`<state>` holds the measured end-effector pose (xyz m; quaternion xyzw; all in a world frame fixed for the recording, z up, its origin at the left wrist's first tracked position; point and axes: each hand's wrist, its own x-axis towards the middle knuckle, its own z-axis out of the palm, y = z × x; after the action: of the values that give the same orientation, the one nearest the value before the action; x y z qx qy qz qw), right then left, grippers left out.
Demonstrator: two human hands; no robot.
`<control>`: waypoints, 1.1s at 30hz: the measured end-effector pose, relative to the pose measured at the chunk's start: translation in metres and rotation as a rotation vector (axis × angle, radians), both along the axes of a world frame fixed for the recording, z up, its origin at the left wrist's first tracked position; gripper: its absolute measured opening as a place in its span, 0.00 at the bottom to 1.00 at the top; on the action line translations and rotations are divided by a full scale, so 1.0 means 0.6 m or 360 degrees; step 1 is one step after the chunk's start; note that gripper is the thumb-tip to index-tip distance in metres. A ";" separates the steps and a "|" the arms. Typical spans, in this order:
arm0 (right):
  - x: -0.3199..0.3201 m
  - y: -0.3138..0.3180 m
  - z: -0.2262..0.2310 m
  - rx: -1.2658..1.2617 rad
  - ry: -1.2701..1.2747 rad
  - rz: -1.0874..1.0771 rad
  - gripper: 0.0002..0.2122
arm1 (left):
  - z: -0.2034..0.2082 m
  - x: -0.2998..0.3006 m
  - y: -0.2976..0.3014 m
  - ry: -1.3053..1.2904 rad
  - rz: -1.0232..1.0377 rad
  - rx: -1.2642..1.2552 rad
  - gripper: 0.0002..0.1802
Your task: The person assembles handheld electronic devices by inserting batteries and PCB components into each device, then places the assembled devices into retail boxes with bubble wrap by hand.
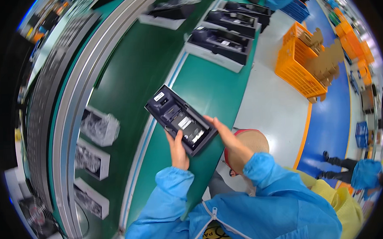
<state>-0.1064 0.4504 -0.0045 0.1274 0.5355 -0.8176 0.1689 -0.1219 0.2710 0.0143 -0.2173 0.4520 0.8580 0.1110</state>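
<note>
Between my two hands is an open dark box (204, 145), tilted over the green bench beside the conveyor. A black handheld device (185, 122) with pale labels lies inside it; its exact kind I cannot tell. My left hand (178, 151) grips the near left side of the box, thumb over the rim. Against its right end, my right hand (228, 135) presses with fingers fairly straight. Farther up the bench, another open box (214, 55) with a white outside and dark insert holds a similar device, and more like it stand behind.
On the dark green conveyor (131, 75) to the left sit several white boxes (101, 164) with clear plastic wrapping, and another box (162, 21) farther up. A round stool (253, 142) stands by the bench at my right. Beyond is an orange crate (299, 75) with cardboard pieces.
</note>
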 end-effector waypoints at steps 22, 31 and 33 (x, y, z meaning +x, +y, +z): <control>0.104 -0.393 0.161 0.2253 0.1914 0.1237 0.12 | 0.020 0.360 -0.277 -0.0043 0.0727 -0.0562 0.38; 0.129 -0.390 0.172 0.2053 0.1765 0.0982 0.08 | 0.062 0.416 -0.289 -0.0029 0.1023 -0.0925 0.30; 0.133 -0.381 0.191 0.1731 0.1273 0.0905 0.07 | 0.074 0.414 -0.279 0.0056 0.1088 -0.1044 0.28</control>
<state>-0.0264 0.2219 0.1103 -0.2589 0.8988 -0.3449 0.0790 0.1263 0.1037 0.0586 -0.3627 0.6035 0.6609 -0.2597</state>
